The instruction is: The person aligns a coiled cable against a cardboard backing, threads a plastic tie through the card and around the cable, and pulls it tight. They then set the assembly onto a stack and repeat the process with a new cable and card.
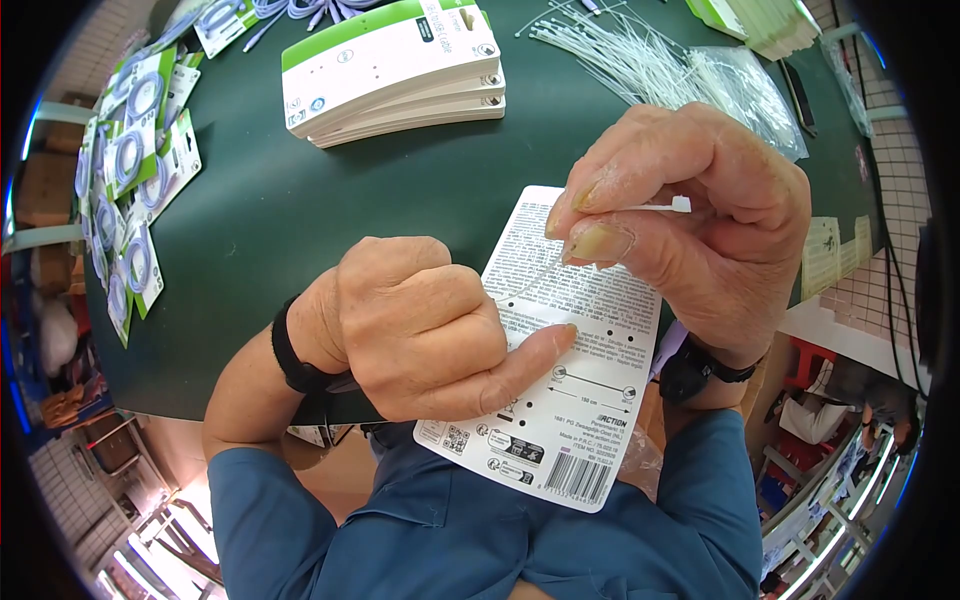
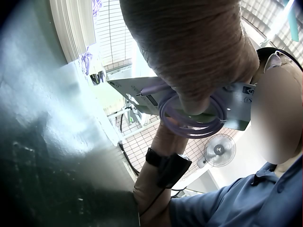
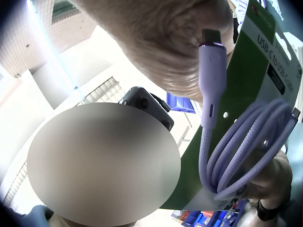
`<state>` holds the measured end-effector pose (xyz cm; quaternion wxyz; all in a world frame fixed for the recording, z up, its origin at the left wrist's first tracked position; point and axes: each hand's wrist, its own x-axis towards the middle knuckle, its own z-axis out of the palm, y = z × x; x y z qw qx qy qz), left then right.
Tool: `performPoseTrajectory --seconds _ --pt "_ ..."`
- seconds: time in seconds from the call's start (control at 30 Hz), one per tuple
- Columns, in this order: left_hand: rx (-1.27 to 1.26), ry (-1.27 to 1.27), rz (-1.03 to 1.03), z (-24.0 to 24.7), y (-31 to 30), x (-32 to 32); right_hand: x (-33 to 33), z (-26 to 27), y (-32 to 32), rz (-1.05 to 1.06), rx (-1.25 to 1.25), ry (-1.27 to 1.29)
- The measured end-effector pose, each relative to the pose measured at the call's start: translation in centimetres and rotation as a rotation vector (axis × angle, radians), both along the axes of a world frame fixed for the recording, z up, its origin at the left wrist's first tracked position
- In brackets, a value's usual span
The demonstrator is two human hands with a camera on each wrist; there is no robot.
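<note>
My left hand grips a white retail card, its printed back facing up and the thumb lying along it. On the card's green front, seen in the right wrist view, sits a coiled lavender USB-C cable, with left-hand fingers behind the coil. Above the card's upper right part, my right hand pinches a thin white cable tie between thumb and forefinger. The tie's small square head sticks out inside the curve of the hand, and its thin tail runs down toward the left hand across the printed text.
A stack of green-and-white cards lies on the dark green table. Carded cables are piled at the left. Loose white cable ties spread at the back, beside a clear plastic bag. More cards stand at the back right.
</note>
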<state>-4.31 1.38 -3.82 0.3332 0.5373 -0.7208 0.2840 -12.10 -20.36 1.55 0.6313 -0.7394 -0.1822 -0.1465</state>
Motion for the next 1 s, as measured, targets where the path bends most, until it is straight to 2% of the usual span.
performPoseTrajectory --seconds 0.1,0.23,0.33,0.6,0.77,0.87,0.9,1.0 --pt "0.005 0.003 -0.002 0.0 0.0 0.0 0.0 0.0 0.0 0.003 0.03 0.025" --pt "-0.018 0.023 0.014 0.1 0.0 0.0 0.4 -0.2 -0.7 0.096 -0.128 -0.004" --pt "0.033 0.04 0.03 0.3 0.2 0.0 0.5 0.3 -1.0 0.195 -0.37 0.039" --pt "0.011 0.076 0.082 0.4 -0.3 -0.4 0.5 0.2 -1.2 0.251 -0.254 0.153" --pt "0.002 0.174 0.033 0.5 -0.5 -0.3 0.6 0.8 -1.6 0.26 -0.306 0.179" --pt "0.068 0.297 0.023 1.1 -0.4 0.1 0.6 0.0 -0.8 0.075 0.202 0.319" --pt "0.066 0.288 0.021 0.9 -0.3 0.0 0.7 -0.1 -1.0 0.073 0.2 0.31" --pt "-0.01 0.927 0.061 -0.5 0.4 -0.3 1.4 -0.2 -1.8 -0.418 0.237 0.023"
